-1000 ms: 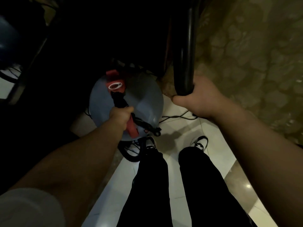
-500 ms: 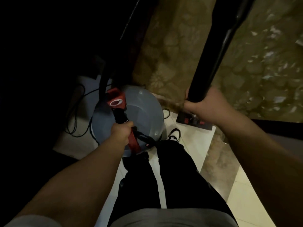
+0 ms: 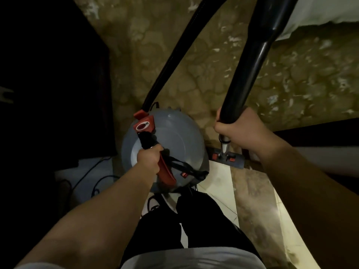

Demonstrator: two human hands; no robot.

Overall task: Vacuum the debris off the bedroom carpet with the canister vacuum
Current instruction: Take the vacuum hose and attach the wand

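A round grey canister vacuum (image 3: 180,144) with red trim hangs in front of my legs, at the edge of the patterned tan carpet (image 3: 291,88). My left hand (image 3: 148,159) is shut on its black and red carry handle (image 3: 165,171). My right hand (image 3: 236,126) grips the thick black wand tube (image 3: 250,61), which rises up and to the right. Below that hand, the grey floor nozzle (image 3: 226,159) with red clips rests at the carpet's edge. A black hose (image 3: 174,55) runs from the canister top up and away. Pale debris flecks (image 3: 272,98) dot the carpet.
Dark furniture (image 3: 52,84) fills the left side. Black cords (image 3: 91,175) lie on the pale tile floor (image 3: 219,185) to the left of the canister. White bedding (image 3: 320,14) shows at the top right, a dark edge (image 3: 314,131) at the right. My legs stand below the canister.
The view has swung right, bringing more carpet and the bedding into sight. The canister and wand have shifted along with me; the floor nozzle stays near the carpet edge. Both hands keep their grips.
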